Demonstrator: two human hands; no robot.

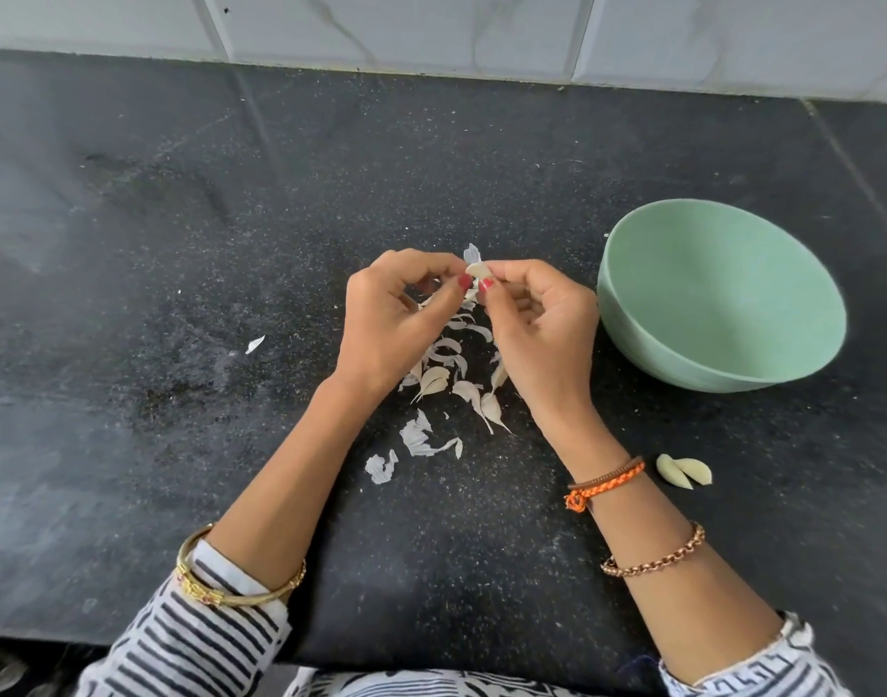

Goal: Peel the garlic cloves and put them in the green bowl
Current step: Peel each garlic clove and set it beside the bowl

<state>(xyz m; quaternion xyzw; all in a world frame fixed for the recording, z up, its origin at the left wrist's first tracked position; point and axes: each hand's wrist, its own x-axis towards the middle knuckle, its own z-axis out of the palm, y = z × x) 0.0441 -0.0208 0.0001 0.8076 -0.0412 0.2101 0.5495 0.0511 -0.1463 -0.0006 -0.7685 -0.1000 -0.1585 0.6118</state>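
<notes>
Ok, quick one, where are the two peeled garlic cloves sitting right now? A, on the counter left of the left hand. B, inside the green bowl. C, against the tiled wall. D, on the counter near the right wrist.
D: the two peeled cloves lie on the black counter beside the right wrist, while the green bowl shows nothing inside it.

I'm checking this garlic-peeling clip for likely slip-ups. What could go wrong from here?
1. The clove is pinched only at the fingertips of the left hand and right hand, so it may slip onto the counter.
2. Two peeled cloves lie outside the green bowl and might be forgotten.
</notes>
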